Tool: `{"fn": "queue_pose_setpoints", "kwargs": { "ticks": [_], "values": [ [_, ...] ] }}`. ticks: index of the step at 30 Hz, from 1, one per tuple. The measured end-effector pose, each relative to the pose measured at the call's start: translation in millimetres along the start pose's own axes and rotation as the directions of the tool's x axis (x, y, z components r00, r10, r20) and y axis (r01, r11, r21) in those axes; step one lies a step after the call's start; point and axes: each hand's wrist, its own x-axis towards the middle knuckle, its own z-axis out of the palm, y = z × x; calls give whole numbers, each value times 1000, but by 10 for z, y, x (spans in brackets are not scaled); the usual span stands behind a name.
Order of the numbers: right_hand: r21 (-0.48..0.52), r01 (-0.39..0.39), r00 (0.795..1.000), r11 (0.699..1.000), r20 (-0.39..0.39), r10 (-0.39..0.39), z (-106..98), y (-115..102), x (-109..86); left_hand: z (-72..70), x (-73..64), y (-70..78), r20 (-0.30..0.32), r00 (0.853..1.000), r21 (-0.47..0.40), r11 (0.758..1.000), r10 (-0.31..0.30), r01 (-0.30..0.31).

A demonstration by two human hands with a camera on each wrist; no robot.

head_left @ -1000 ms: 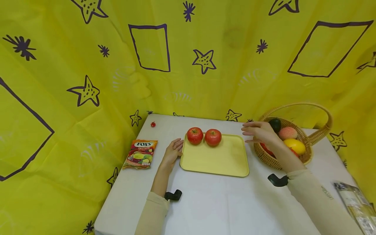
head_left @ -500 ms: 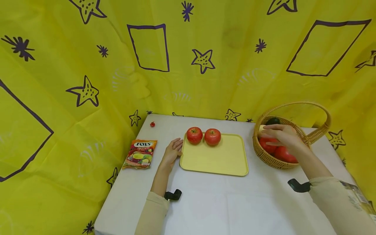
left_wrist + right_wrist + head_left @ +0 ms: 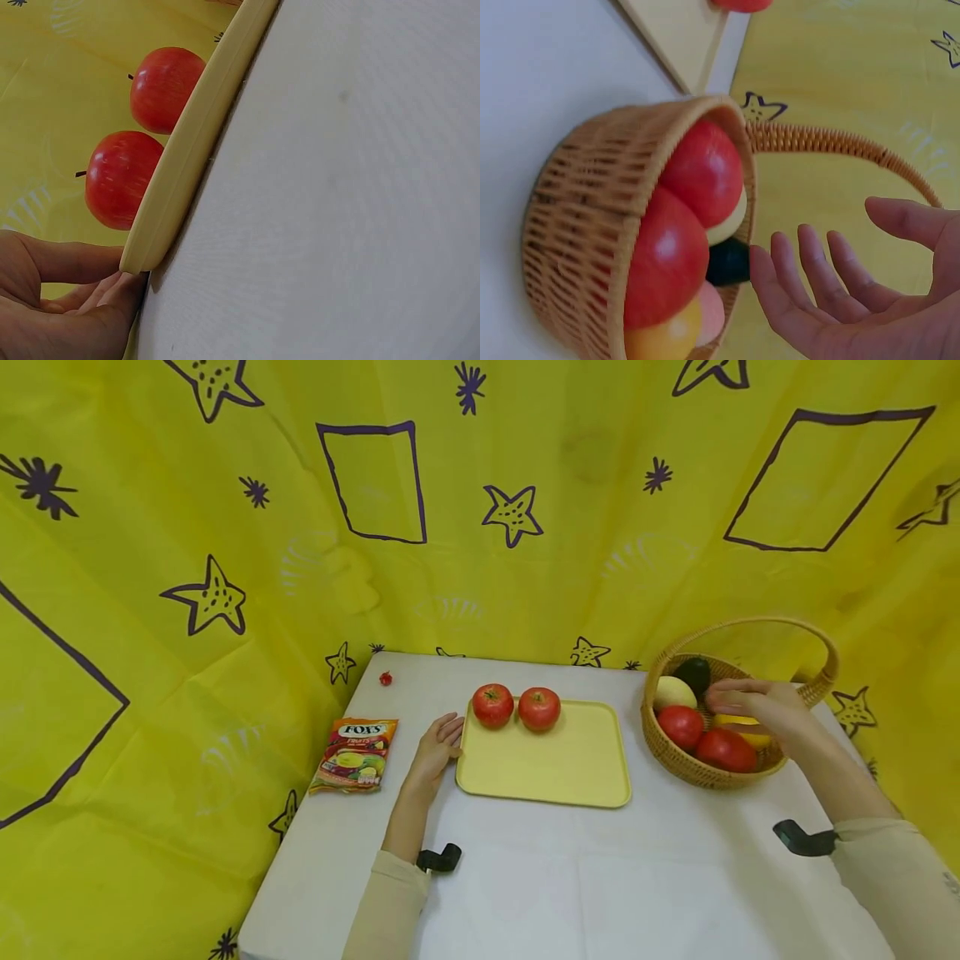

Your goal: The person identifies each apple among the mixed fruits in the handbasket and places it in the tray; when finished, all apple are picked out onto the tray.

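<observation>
- Along the back and sides of the white table [image 3: 517, 877] hangs a yellow cloth [image 3: 592, 577], printed with dark stars and crooked four-sided outlines; at the table's far left lies a small red thing [image 3: 386, 678], too small to name.
- Left of the tray [image 3: 547, 768] lies a candy packet [image 3: 355, 754] marked FOX'S FRUITS; the left hand [image 3: 435, 753] sits between packet and tray, its thumb at the rim and its fingers lower against the edge, lightly pinching the tray's left side.
- Over the basket [image 3: 678, 762], right of the tray and apart from it, is the right hand [image 3: 772, 710]; its fingers are spread and nearly straight, holding nothing; in the head view it hides part of the fruit; the arched handle [image 3: 750, 621] rises behind it.
- Pale sleeves [image 3: 386, 902] cover both forearms; a dark mount [image 3: 440, 858] shows at each wrist.
- The tray is pale yellow, rectangular, with rounded corners and a low raised rim; it lies flat on the table.
- Two red apples [image 3: 492, 706] stand side by side near its far left corner, glossy, streaked, with dark stems.
- The basket is tan wicker, round and upright; inside are a dark green fruit [image 3: 693, 674], a cream one, two glossy red ones, yellow fruit [image 3: 757, 741] and a pink one [image 3: 711, 313] showing beside the yellow in the right wrist view.
</observation>
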Motion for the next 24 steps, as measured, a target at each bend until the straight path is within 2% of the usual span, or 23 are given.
{"fn": "queue_pose_setpoints", "kwargs": {
  "ticks": [4,8,14,20,22,24],
  "values": [
    [-71,-12,1000,997,6,13,-140,-5,-20,1,-2,15,-9,1000,-1,1000,-1,1],
    [-144,-58,998,988,-3,58,-221,7,-45,3,1,13,-12,1000,7,1000,-9,9],
    [-167,-119,991,979,37,127,-309,62,-26,-1,6,3,1,1000,-7,1000,-2,2],
    [-227,-106,988,968,89,128,-382,137,46,-19,-8,11,16,1000,-21,1000,9,-8],
    [-239,-123,980,963,124,156,-410,150,87,-27,-5,5,16,1000,-22,1000,12,-12],
    [-246,-159,963,956,177,205,-436,148,128,-32,3,-3,14,1000,-20,1000,14,-13]
  ]
}}
